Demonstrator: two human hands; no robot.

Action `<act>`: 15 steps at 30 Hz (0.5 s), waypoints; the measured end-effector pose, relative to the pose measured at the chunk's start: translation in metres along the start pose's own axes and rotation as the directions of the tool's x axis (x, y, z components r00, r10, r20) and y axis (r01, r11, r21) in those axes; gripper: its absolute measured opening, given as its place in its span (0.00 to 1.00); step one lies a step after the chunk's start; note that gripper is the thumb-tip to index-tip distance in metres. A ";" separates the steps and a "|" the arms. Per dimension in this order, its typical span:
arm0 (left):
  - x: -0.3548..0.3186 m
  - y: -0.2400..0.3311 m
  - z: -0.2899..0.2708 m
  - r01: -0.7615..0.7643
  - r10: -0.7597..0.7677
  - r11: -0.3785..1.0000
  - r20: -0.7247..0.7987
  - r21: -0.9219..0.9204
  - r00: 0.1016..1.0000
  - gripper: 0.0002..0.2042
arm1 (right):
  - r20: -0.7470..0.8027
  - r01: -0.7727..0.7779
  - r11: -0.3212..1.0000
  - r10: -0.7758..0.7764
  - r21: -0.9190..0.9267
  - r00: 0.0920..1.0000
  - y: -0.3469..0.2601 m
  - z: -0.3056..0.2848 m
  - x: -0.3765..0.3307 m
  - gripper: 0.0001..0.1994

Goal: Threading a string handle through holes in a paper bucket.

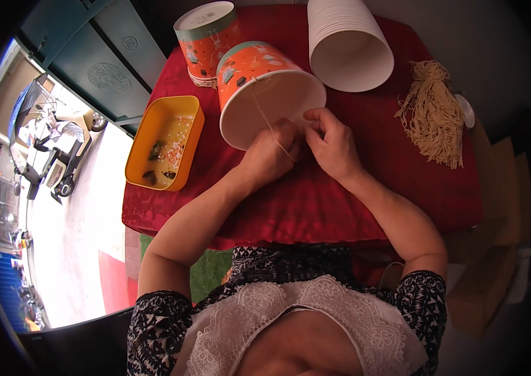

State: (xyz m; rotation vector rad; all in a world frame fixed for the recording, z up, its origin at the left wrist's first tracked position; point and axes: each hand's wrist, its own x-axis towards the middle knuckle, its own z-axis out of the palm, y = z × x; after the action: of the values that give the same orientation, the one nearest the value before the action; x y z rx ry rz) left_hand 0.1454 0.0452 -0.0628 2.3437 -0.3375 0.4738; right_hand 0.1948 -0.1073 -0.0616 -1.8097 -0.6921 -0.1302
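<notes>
An orange paper bucket [259, 61] with a printed pattern and a green-grey band lies tipped on the table, its white mouth toward me. A thin beige string [262, 109] hangs from the upper part of its rim and runs down across the mouth to my left hand. My left hand [270, 152] is closed on that string by the lower rim, its fingertips partly hidden. Close beside it, at the rim's lower right, my right hand [334, 147] has thumb and forefinger pinched together. What they hold is too small to make out.
A yellow plastic tray [135, 168] with small pale beads and dark bits stands at the left. Behind are an upturned orange bucket [201, 47] and a stack of white buckets [348, 53]. A beige string bundle [434, 116] lies right on the red tablecloth [397, 182].
</notes>
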 end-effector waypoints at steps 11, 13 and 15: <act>0.006 -0.008 -0.017 0.263 -0.265 0.915 0.036 -0.306 0.964 0.05 | 0.143 0.144 0.907 -0.094 -0.396 0.985 0.003 -0.012 0.002 0.03; 0.007 -0.002 -0.019 0.376 -0.374 0.858 0.075 -0.349 0.924 0.05 | 0.113 0.147 0.899 -0.109 -0.414 0.988 0.000 -0.012 0.000 0.02; 0.007 0.000 -0.020 0.403 -0.397 0.839 0.093 -0.367 0.913 0.05 | 0.085 0.150 0.890 -0.125 -0.430 0.988 -0.004 -0.012 0.001 0.02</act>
State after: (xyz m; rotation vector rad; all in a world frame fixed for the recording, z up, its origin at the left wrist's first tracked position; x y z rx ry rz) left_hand 0.1466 0.0586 -0.0467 1.9617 0.0621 0.1664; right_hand 0.1958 -0.1171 -0.0534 -2.1974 -0.8838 -0.3556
